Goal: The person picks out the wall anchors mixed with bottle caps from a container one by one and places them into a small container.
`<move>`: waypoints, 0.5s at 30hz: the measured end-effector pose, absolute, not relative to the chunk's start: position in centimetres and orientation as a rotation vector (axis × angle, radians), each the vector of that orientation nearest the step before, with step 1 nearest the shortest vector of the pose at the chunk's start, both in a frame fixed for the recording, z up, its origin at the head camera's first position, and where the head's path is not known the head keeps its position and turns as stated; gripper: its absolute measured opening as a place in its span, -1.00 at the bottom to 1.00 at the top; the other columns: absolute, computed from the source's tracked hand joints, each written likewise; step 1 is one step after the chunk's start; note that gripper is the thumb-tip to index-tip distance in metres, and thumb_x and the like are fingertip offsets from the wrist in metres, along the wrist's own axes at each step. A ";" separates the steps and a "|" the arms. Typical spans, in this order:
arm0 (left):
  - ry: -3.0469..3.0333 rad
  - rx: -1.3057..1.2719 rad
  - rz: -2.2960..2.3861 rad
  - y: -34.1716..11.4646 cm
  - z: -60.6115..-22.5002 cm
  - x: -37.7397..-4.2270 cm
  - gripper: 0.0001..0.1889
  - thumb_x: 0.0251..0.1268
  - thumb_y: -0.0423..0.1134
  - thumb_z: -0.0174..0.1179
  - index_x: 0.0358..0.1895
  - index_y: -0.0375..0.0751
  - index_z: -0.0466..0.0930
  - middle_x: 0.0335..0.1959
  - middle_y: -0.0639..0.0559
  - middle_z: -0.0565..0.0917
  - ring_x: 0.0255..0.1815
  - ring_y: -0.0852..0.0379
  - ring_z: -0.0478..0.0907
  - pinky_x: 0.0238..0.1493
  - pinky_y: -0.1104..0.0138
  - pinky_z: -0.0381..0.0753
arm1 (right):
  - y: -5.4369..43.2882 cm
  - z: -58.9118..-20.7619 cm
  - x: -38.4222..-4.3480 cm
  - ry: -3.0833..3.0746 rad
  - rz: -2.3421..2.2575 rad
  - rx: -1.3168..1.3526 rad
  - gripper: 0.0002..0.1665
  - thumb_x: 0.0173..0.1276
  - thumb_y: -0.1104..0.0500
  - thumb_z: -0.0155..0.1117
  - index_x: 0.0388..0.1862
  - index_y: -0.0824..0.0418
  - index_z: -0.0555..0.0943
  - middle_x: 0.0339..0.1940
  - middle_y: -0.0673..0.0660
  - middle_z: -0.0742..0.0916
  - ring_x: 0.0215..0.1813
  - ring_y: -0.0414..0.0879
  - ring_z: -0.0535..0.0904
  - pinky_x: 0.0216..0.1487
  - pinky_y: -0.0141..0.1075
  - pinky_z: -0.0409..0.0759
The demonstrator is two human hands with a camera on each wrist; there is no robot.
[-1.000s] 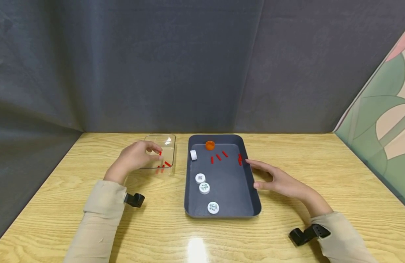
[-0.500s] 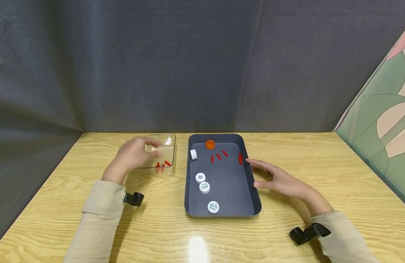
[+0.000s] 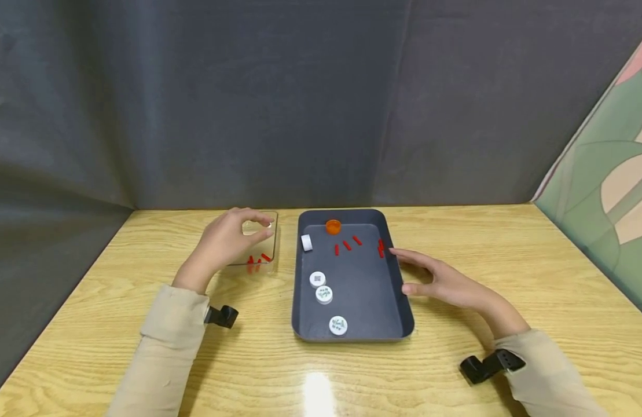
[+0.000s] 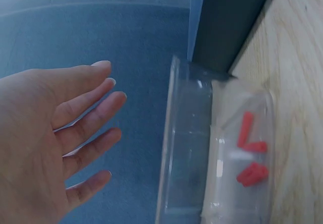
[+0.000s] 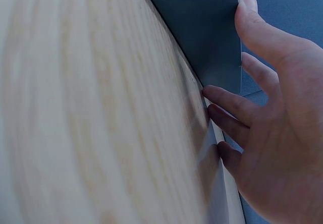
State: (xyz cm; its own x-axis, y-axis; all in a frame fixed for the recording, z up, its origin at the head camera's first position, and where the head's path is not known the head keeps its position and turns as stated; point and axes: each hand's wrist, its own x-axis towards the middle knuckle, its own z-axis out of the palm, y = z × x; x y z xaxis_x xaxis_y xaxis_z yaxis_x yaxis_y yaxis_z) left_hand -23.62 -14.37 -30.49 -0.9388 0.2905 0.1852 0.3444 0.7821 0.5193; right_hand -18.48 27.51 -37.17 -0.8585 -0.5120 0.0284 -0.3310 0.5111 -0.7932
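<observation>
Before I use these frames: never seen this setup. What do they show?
No robot: a person works with a bare left hand and right hand. The wide picture comes from a head camera looking forward and down; the two close ones come from wrist cameras, each watching its own hand. On the wooden table are a clear container with red pieces inside and a dark tray holding more red pieces, an orange cap and four white discs. The left hand is by the container, the right touches the tray's side; neither visibly holds anything.

Tray (image 3: 358, 298), box (image 4: 187, 153) on table (image 3: 253, 370) (wood-grained)
</observation>
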 end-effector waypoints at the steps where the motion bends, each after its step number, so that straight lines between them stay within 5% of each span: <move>1: -2.869 -0.512 -0.869 -14.2 -30.4 -23.5 -0.68 0.35 0.00 0.28 0.11 0.06 0.70 0.16 0.08 0.64 0.35 -0.08 0.39 0.28 -0.08 0.33 | 27.5 -37.2 -18.5 2.546 -1.265 -0.721 -0.11 0.33 0.05 0.40 0.56 0.08 0.23 0.50 0.20 0.37 0.49 0.15 0.24 0.41 -0.22 0.22; 15: -2.787 -0.677 -0.793 -11.5 -30.5 -23.5 -0.74 0.35 0.04 0.27 0.01 0.10 0.73 0.02 0.16 0.67 0.21 0.02 0.48 0.20 -0.02 0.39 | 27.3 -36.8 -18.3 2.562 -1.258 -0.719 -0.12 0.34 0.06 0.40 0.55 0.12 0.23 0.49 0.26 0.36 0.48 0.21 0.26 0.40 -0.22 0.26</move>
State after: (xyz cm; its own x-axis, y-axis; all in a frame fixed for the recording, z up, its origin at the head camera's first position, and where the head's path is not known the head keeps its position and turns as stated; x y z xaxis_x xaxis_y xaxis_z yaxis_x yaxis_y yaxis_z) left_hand -23.47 -11.49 -30.49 -0.8834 0.3796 0.2748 0.4674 0.7561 0.4581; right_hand -18.28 27.34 -36.81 -0.8625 -0.5049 0.0357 -0.3370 0.5201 -0.7849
